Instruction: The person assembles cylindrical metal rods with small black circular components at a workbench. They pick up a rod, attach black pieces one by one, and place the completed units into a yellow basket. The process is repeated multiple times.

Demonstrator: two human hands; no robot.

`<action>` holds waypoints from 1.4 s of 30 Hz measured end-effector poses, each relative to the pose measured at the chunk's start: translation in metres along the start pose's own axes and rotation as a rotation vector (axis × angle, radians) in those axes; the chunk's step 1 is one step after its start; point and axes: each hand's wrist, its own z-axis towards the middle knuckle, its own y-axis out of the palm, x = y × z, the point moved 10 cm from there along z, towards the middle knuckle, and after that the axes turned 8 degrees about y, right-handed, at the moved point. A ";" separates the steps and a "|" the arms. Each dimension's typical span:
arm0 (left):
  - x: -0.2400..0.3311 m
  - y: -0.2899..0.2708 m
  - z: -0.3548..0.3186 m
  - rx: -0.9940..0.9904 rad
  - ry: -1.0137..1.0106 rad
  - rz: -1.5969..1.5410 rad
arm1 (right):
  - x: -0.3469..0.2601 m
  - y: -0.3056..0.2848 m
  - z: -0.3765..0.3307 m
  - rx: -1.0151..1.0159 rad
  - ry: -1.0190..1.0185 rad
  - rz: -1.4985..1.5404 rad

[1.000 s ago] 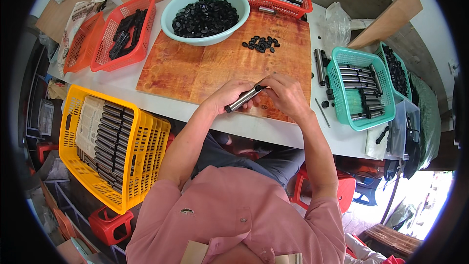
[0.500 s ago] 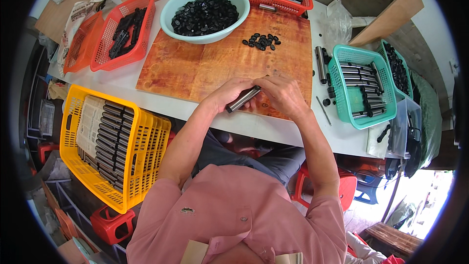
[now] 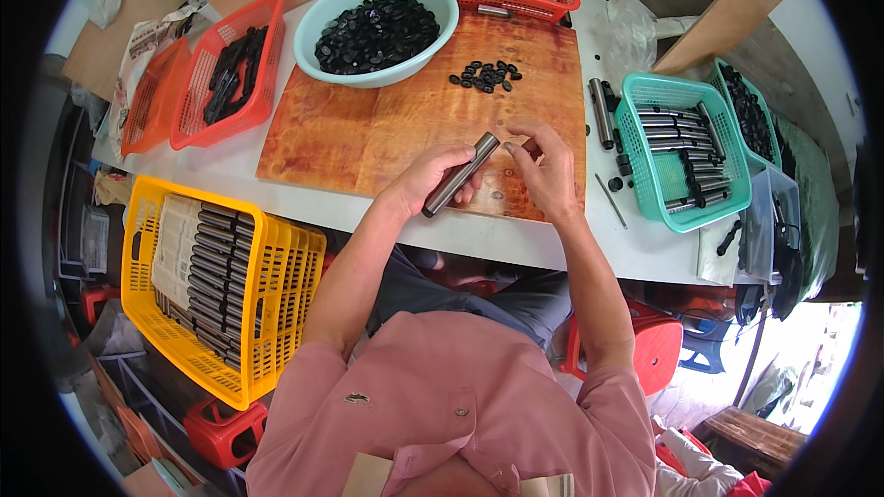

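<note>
A shiny grey metal tube lies slantwise in my left hand, its upper end pointing away and to the right. My left fingers wrap around it above the near part of the wooden board. Close to the tube's upper end, but apart from it, is my right hand. Its thumb and forefinger are parted, with nothing visible between them. Beyond both hands, a loose group of small black oval pieces lies on the board. More such pieces fill a pale blue basin at the back.
A yellow crate of metal tubes stands at the left. Red baskets with black parts sit back left; another red basket holds tubes at the back. At right are a green basket of tubes and a thin rod.
My right hand has come off the tube's upper end and moved slightly right, its fingers parting. The tube now shows its full length in my left hand and points more steeply away.
</note>
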 end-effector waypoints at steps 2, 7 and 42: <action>-0.001 0.000 0.001 0.017 -0.004 -0.039 | 0.010 -0.001 -0.001 0.030 0.032 -0.011; -0.004 0.004 -0.002 0.094 -0.032 -0.041 | 0.047 0.003 -0.002 0.045 0.161 0.011; 0.058 0.038 0.001 0.256 0.706 1.513 | 0.078 0.033 0.033 -0.248 0.232 0.197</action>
